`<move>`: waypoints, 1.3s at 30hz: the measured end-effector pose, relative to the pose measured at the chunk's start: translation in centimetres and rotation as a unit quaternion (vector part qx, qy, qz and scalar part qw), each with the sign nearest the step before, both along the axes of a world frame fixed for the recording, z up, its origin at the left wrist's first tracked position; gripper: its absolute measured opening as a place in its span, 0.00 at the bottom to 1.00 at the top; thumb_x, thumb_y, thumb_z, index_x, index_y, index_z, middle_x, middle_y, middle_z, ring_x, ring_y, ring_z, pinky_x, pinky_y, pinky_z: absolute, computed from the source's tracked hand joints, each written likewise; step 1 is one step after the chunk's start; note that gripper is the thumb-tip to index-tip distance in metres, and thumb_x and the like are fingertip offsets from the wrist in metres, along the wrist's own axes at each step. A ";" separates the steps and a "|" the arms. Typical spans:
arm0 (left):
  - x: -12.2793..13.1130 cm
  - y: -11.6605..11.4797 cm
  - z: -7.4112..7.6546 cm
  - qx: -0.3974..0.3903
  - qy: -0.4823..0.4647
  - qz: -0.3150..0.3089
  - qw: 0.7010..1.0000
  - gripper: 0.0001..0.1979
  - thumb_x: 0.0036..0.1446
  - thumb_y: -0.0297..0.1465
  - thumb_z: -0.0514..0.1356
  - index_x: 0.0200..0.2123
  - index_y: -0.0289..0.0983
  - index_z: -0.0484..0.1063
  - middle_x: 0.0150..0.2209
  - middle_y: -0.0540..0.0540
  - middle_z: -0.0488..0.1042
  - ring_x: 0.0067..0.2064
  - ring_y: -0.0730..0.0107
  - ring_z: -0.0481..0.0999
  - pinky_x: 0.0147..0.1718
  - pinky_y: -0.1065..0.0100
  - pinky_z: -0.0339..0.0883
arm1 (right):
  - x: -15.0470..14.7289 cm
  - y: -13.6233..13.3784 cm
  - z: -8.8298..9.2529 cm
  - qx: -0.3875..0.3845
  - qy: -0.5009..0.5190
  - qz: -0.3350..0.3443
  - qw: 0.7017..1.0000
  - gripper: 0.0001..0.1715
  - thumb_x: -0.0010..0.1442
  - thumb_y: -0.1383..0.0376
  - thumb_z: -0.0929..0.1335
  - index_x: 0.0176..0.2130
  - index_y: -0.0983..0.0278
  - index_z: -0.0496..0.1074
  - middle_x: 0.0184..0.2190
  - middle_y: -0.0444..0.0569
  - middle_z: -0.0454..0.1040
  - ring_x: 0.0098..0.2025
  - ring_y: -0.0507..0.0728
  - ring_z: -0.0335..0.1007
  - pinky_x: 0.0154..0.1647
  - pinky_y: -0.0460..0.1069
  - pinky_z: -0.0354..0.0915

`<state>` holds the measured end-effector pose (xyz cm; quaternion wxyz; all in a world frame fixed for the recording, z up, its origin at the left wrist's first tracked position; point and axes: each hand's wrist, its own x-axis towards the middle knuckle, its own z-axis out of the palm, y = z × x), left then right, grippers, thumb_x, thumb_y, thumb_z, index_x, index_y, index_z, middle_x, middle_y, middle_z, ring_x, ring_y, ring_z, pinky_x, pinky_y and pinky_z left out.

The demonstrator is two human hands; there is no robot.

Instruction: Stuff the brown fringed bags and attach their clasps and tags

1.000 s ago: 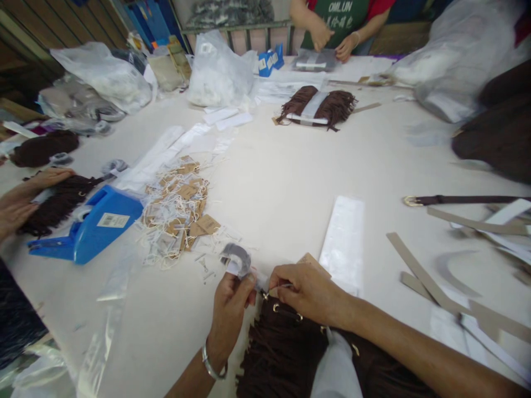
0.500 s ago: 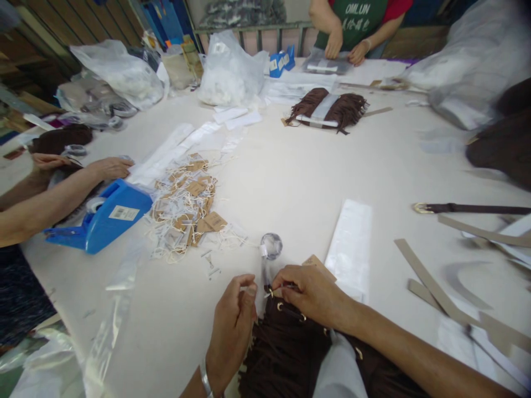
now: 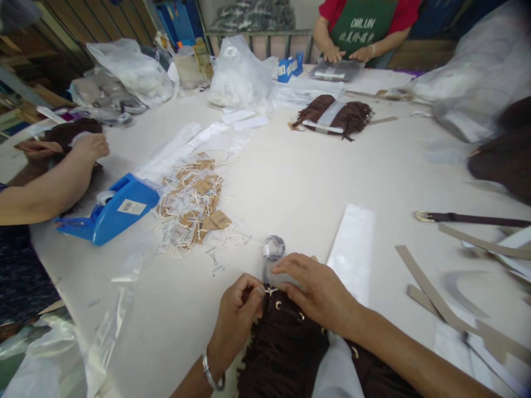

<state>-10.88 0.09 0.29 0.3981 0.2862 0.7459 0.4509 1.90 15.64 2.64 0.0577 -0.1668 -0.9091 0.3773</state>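
Note:
A dark brown fringed bag (image 3: 286, 348) with gold-coloured eyelets lies in front of me, a pale grey wrap across its middle. At its upper left corner, my left hand (image 3: 238, 309) has thumb and finger pinched on a thin white string (image 3: 271, 290) near an eyelet. What else is in that pinch is hidden. My right hand (image 3: 315, 284) hovers over the bag's top edge, its fingers apart and the thumb close to the string. Just beyond the hands sits a wrapped ring-shaped piece (image 3: 274, 247) on a dark strap. Behind my right hand, a brown tag (image 3: 314, 258) barely shows.
Left of my hands lies a pile of brown tags with strings (image 3: 199, 204), beside a blue tape dispenser (image 3: 120, 207). A co-worker's arm (image 3: 53, 185) reaches in there. White sleeves (image 3: 352, 237), tan strips (image 3: 423, 282) and a belt (image 3: 477, 219) lie right. Another person stands opposite.
My left hand has closed into a pinch at the bag's corner. My right fingers have opened from their pinch there and lifted. The left co-worker's hand has drawn back from near the dispenser.

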 end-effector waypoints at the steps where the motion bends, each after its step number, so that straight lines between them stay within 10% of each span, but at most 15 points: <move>1: -0.1 0.0 0.0 0.007 -0.018 0.001 1.000 0.12 0.63 0.38 0.53 0.30 0.38 0.66 0.20 0.55 0.65 0.23 0.75 0.64 0.25 0.73 0.58 | -0.2 -0.2 0.2 0.006 0.009 0.009 1.000 0.17 0.61 0.68 0.65 0.50 0.57 0.70 0.48 0.48 0.72 0.51 0.57 0.66 0.49 0.52 0.59; 12: -0.1 -0.4 -1.2 -0.076 0.305 -0.153 0.937 0.08 0.61 0.28 0.46 0.35 0.39 0.64 0.34 0.47 0.69 0.30 0.68 0.68 0.27 0.69 0.55 | -1.4 -1.8 -1.0 -0.014 -0.051 0.054 0.997 0.15 0.59 0.70 0.64 0.47 0.60 0.69 0.42 0.48 0.70 0.44 0.56 0.67 0.46 0.50 0.62; 19: -0.7 -0.2 -0.9 -0.080 0.113 -0.099 0.985 0.09 0.61 0.31 0.48 0.28 0.40 0.59 0.22 0.54 0.63 0.24 0.70 0.65 0.25 0.70 0.54 | -1.5 -1.6 -0.5 -0.037 -0.063 0.057 0.996 0.15 0.59 0.70 0.64 0.47 0.60 0.69 0.41 0.48 0.71 0.45 0.56 0.68 0.46 0.50 0.61; 24: -0.6 0.0 -0.8 -0.103 0.325 -0.204 0.918 0.09 0.62 0.26 0.45 0.37 0.39 0.63 0.34 0.46 0.69 0.32 0.64 0.70 0.30 0.66 0.57 | -1.7 -2.0 -0.8 -0.021 -0.070 0.050 0.996 0.13 0.58 0.70 0.64 0.44 0.62 0.69 0.41 0.49 0.70 0.45 0.57 0.67 0.48 0.51 0.61; 30: -1.1 1.0 0.2 -0.128 0.366 -0.276 0.879 0.09 0.59 0.23 0.48 0.41 0.38 0.63 0.35 0.45 0.71 0.33 0.63 0.72 0.31 0.66 0.59 | -1.7 -2.2 -0.9 -0.002 -0.056 0.042 0.998 0.11 0.57 0.69 0.64 0.42 0.64 0.68 0.40 0.50 0.70 0.44 0.58 0.67 0.47 0.52 0.62; 35: -2.4 0.7 -0.2 -0.131 0.358 -0.147 0.913 0.07 0.60 0.24 0.47 0.33 0.38 0.63 0.30 0.48 0.68 0.29 0.67 0.69 0.28 0.68 0.57 | -1.3 -1.9 -0.9 -0.047 -0.030 0.024 0.998 0.12 0.59 0.71 0.62 0.43 0.63 0.69 0.39 0.48 0.72 0.41 0.55 0.69 0.45 0.49 0.62; 39: -3.2 -0.8 -0.1 -0.042 0.151 -0.039 0.987 0.09 0.61 0.31 0.51 0.27 0.39 0.60 0.20 0.56 0.61 0.22 0.74 0.63 0.24 0.72 0.54 | -1.2 -1.9 -0.5 -0.017 -0.036 0.027 0.999 0.11 0.62 0.69 0.62 0.43 0.62 0.71 0.39 0.48 0.72 0.41 0.55 0.68 0.44 0.50 0.61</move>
